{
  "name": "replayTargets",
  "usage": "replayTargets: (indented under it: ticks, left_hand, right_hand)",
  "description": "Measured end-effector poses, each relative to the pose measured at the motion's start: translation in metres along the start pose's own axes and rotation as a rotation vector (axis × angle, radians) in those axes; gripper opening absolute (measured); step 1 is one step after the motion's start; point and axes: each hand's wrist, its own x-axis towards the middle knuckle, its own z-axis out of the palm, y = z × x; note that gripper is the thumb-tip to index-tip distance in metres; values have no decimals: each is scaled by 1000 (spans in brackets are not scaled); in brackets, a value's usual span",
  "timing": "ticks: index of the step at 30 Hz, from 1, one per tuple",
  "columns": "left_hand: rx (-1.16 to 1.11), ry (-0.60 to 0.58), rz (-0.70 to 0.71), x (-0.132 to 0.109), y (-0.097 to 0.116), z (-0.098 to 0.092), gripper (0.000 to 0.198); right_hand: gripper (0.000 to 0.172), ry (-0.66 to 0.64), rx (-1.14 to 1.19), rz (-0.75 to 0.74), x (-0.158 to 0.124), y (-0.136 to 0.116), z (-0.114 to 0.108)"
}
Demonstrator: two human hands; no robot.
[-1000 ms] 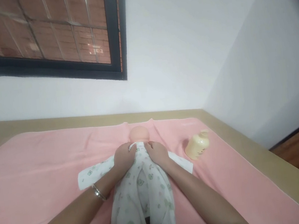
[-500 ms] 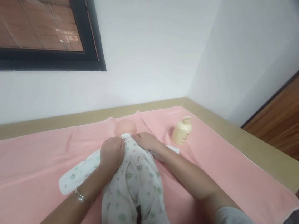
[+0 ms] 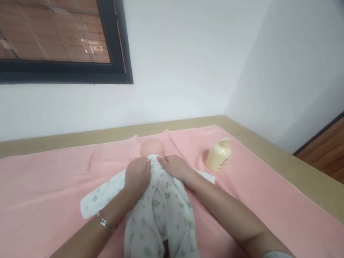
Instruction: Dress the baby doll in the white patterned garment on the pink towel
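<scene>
What looks like a baby doll lies on a pink blanket, its smooth round head (image 3: 152, 147) at the far end. White cloth with green prints covers it. One sleeve (image 3: 101, 198) stretches out to the left, and the tip of another (image 3: 207, 177) shows at the right. Patterned pants (image 3: 169, 212) run down the middle toward me. My left hand (image 3: 138, 175) is closed on the left side of their top edge. Opposite it, my right hand (image 3: 176, 169) grips the right side, thumb at the edge. Most of the fingertips are hidden in or behind the cloth.
A pale yellow pump bottle (image 3: 217, 156) leans on the pink blanket (image 3: 41, 185), right of the doll. The blanket covers a tan surface (image 3: 264, 147) edged by white walls. A dark-framed window (image 3: 123, 39) is at upper left, wood panelling (image 3: 342, 151) at the right.
The whole view has shifted, so everything sits slightly farther right and lower. Both hands keep their hold at the top of the pants, with no clear movement against the doll.
</scene>
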Motion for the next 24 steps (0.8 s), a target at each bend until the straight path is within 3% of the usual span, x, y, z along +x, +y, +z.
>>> replayTargets:
  ticks: [6,8,12,14,19,21,24]
  left_hand:
    - [-56,-168,-94,4,-4,-3,46]
    - [-14,-114,-62,2,-3,-2,45]
    - [23,31,27,-1,0,-3,42]
    - [-7,3,0,0,1,-5,43]
    - [-57,-195,-159,3,0,-9,47]
    - [-13,-159,-138,2,2,-10,47]
    - [53,-31,-55,0,5,-10,44]
  right_hand:
    - [52,265,-165,-148,-15,-14,1]
    - [55,242,-145,-137,-12,-11,3]
    - [68,46,-17,-47,0,2,2]
    - [69,19,-7,-54,-1,3,1]
    - [59,184,-103,-147,-13,-9,0]
    - [61,151,-71,-113,-11,-7,-1]
    - [68,-7,63,-34,-3,2,-3]
